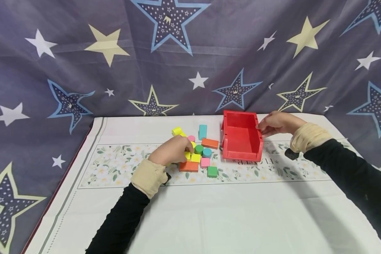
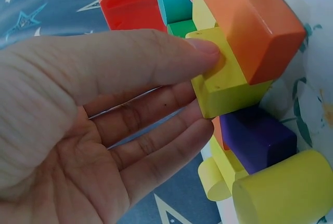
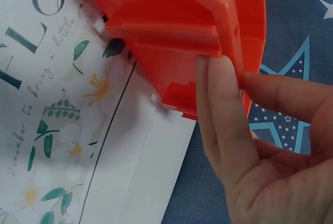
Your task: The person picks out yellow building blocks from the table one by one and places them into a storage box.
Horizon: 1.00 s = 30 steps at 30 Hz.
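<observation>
White cloth (image 1: 241,215) fills most of the lower frame. Right of centre stands a red bin (image 1: 242,156), its right wall pinched by the right hand (image 1: 280,123). Mid-frame, the left hand (image 1: 171,151) pinches a yellow block (image 2: 223,91), an orange block (image 2: 255,26) just beside it, other blocks (image 1: 207,152) close around.

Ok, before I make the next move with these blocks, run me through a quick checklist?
1. Left hand pinching the yellow block: ok.
2. Right hand holding the red bin by its side: ok.
3. Bin's opening uncovered: ok.
4. Yellow block clear of neighbours: not ok; an orange rectangular block appears right against it.
5. Yellow block lifted off the tablecloth: cannot tell.
</observation>
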Each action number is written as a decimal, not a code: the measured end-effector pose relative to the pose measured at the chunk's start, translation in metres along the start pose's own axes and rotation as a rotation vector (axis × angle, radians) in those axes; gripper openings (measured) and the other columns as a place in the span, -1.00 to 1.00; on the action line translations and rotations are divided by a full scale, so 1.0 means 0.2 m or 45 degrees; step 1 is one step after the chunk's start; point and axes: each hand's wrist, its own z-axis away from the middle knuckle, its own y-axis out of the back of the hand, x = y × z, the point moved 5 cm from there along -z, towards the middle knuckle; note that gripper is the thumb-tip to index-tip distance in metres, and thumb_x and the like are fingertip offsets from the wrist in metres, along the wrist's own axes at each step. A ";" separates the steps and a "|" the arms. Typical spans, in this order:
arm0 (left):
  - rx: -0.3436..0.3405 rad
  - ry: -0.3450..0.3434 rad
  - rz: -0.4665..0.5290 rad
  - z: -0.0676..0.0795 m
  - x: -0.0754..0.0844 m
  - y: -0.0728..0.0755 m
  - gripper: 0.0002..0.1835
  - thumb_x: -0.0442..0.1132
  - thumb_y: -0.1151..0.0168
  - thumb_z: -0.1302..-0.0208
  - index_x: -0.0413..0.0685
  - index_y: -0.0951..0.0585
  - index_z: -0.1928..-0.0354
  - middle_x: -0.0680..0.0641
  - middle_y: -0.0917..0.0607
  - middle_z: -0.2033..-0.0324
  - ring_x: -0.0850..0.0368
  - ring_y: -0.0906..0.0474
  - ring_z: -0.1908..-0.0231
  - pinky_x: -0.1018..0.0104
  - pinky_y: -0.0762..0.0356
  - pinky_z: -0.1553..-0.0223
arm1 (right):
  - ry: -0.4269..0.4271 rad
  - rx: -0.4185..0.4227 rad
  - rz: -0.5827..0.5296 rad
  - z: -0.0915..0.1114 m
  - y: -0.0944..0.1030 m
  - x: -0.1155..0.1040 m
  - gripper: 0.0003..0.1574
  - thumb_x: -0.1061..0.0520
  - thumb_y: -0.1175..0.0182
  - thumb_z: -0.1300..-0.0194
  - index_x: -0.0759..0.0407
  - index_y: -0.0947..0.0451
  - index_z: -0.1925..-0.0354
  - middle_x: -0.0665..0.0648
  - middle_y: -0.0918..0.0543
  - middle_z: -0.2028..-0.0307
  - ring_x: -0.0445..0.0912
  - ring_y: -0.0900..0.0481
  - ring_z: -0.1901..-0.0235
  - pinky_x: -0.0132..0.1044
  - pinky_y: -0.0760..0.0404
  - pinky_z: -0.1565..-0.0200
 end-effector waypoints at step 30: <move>0.036 0.049 -0.037 0.04 0.02 0.08 -0.63 -0.53 -0.40 -0.10 -0.21 -0.76 0.01 -0.11 -0.77 0.07 0.04 -0.59 0.11 0.17 -0.62 0.00 | 0.005 -0.021 -0.020 -0.01 0.00 0.01 -0.92 0.35 -0.10 -0.40 0.38 -0.53 0.23 0.03 -0.59 0.56 -0.22 -0.64 0.52 -0.35 -0.74 0.31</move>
